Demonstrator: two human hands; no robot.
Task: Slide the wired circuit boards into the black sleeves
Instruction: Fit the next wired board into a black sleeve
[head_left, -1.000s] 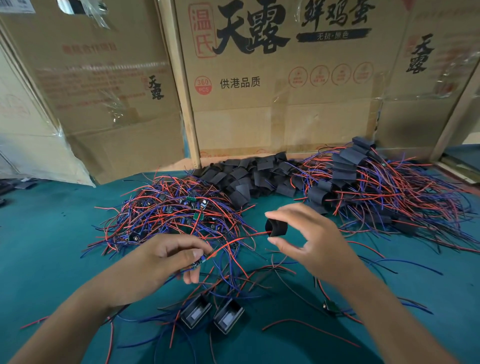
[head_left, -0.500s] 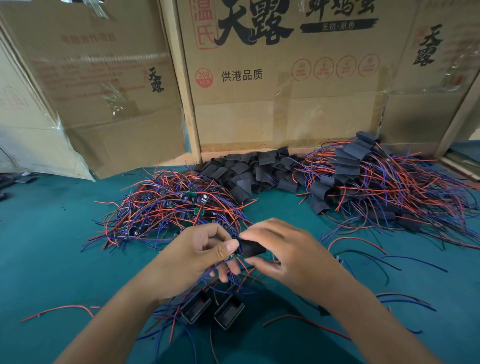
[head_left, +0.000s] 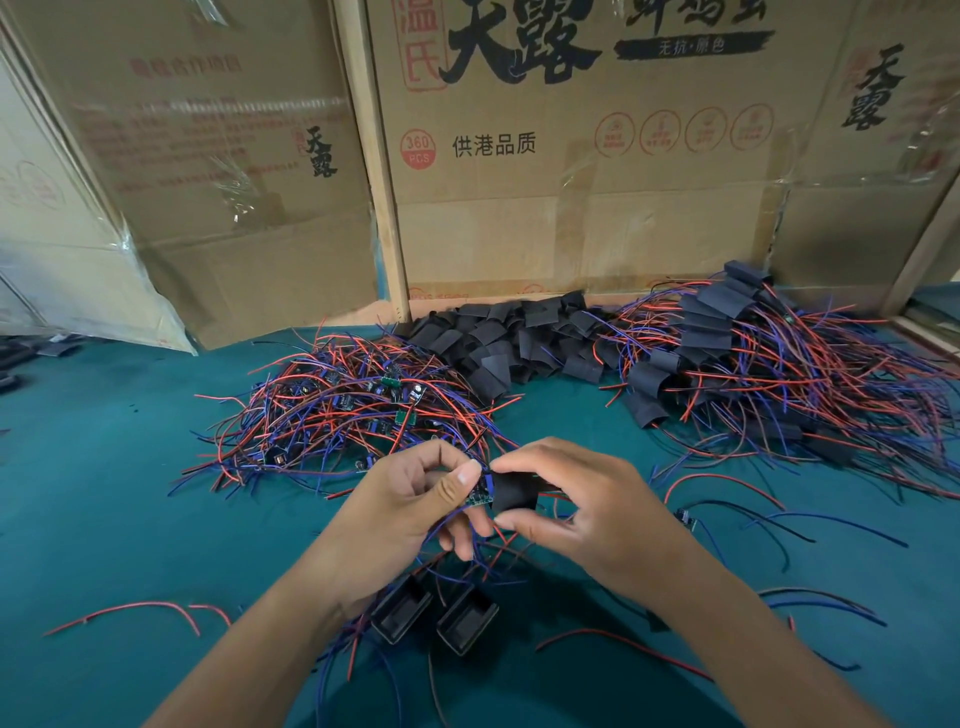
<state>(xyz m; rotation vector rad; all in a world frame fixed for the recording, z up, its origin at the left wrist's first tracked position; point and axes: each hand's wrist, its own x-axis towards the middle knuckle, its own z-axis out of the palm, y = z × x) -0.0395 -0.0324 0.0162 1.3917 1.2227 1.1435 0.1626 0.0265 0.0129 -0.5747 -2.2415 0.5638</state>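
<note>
My left hand (head_left: 410, 499) pinches a small green circuit board (head_left: 480, 493) with red and blue wires trailing below it. My right hand (head_left: 576, 504) pinches a black sleeve (head_left: 514, 491) between thumb and fingers, its open end against the board's right edge. Part of the board still shows outside the sleeve. Behind the hands lies a tangled pile of wired boards (head_left: 343, 410). A heap of loose black sleeves (head_left: 514, 343) lies at the back, and a pile of sleeved boards (head_left: 753, 374) with wires fills the right.
Two black rectangular housings (head_left: 431, 616) lie on the green table (head_left: 104, 519) just below my hands, among loose wires. A single wired board (head_left: 685, 519) lies to the right. Cardboard boxes (head_left: 571, 156) wall off the back.
My hands came together from apart: the right brought the sleeve leftward to the board held by the left, and the board's end now meets the sleeve's mouth.
</note>
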